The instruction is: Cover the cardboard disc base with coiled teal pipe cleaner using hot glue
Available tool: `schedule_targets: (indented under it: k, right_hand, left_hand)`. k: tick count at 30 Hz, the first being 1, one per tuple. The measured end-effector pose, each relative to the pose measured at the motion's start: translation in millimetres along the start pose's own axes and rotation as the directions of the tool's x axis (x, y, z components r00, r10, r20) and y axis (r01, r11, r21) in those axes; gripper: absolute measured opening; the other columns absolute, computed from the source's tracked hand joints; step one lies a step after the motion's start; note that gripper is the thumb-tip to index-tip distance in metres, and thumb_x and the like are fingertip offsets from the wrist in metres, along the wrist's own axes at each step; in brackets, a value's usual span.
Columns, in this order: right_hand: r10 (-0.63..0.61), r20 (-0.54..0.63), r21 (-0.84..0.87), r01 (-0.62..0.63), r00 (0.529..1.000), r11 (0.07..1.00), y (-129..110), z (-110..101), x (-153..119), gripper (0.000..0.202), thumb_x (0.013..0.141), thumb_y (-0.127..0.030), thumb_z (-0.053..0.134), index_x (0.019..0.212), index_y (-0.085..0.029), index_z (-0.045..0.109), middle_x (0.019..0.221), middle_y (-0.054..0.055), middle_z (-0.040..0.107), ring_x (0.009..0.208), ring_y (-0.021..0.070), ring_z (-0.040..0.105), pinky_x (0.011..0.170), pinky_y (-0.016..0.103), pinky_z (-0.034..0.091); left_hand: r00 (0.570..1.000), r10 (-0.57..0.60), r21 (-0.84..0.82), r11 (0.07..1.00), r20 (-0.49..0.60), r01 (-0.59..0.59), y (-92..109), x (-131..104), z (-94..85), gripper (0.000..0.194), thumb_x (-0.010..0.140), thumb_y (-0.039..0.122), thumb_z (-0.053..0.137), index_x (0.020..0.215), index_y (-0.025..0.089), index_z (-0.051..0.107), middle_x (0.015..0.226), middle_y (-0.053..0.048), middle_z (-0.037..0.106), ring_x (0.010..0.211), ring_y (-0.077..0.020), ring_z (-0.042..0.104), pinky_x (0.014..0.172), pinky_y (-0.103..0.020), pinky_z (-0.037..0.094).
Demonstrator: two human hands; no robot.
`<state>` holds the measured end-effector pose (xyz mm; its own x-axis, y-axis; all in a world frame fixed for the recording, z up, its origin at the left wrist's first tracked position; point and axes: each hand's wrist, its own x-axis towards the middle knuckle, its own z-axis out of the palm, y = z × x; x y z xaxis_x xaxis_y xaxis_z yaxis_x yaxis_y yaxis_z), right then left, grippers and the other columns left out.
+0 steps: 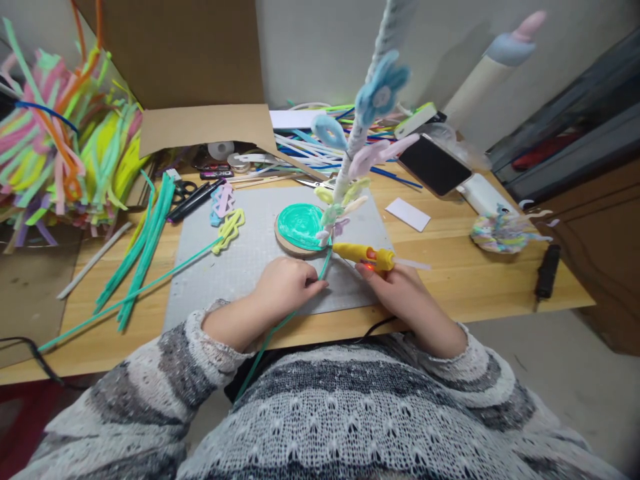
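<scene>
A round base (pixel 300 225) lies on the grey mat, its top covered with coiled green pipe cleaner. From its right side rises a white wrapped stem (pixel 344 180) bearing fuzzy flowers and leaves, with a blue flower (pixel 383 95) high up. My left hand (pixel 290 283) is closed in front of the base, pinching a green pipe cleaner (pixel 326 263) that runs up to the base's edge and trails down over the table edge. In my right hand (pixel 395 287) is a yellow glue gun (pixel 365 255), its nozzle at the base's right edge and a clear glue stick poking out behind.
Green pipe cleaners (pixel 145 260), scissors (pixel 185 192) and black pens (pixel 197 200) lie left of the grey mat (pixel 220 267). Large pipe cleaner bundles (pixel 65 147) stand far left. A phone (pixel 435 163), a white card (pixel 407 214) and a black-handled tool (pixel 549 270) lie right.
</scene>
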<state>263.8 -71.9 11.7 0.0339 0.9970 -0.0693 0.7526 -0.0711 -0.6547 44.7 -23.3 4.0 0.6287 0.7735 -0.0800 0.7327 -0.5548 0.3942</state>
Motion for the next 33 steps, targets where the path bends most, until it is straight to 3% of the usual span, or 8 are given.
schedule_targets:
  k: [9, 16, 33]
  right_hand:
    - [-0.106, -0.039, 0.012, 0.106, 0.994, 0.994, -4.1, 2.3, -3.4, 0.03, 0.09, -0.043, 0.052, 0.106, -0.026, 0.072, 0.096, 0.008, 0.075, 0.093, 0.0276, 0.069, 0.08, 0.043, 0.055]
    - [-0.102, 0.005, 0.017, 0.101, 0.995, 0.995, -12.3, 3.6, -1.8, 0.032, 0.089, -0.045, 0.05, 0.101, -0.025, 0.072, 0.095, 0.01, 0.074, 0.097, 0.0302, 0.068, 0.08, 0.045, 0.054]
    - [-0.194, -0.006, -0.002, 0.194, 0.981, 0.981, -9.8, 6.8, -2.7, 0.029, 0.091, -0.044, 0.048, 0.089, -0.024, 0.069, 0.087, 0.006, 0.07, 0.082, 0.0227, 0.064, 0.076, 0.04, 0.052]
  left_hand:
    - [1.0, 0.009, 0.001, 1.0, -0.03, -0.009, -1.9, -1.5, 2.2, 0.033, 0.088, 0.044, 0.056, 0.071, 0.022, 0.072, 0.064, -0.004, 0.068, 0.059, -0.0149, 0.056, 0.055, -0.028, 0.034]
    - [1.0, 0.004, 0.02, 1.0, 0.003, -0.004, 0.2, -1.9, -0.2, 0.035, 0.09, 0.044, 0.055, 0.072, 0.021, 0.073, 0.067, -0.005, 0.069, 0.06, -0.0165, 0.056, 0.056, -0.029, 0.033]
    - [0.999, 0.024, 0.025, 0.999, -0.031, -0.023, -1.5, -3.0, 2.4, 0.033, 0.089, 0.045, 0.055, 0.072, 0.022, 0.072, 0.067, -0.004, 0.069, 0.061, -0.0166, 0.058, 0.057, -0.029, 0.035]
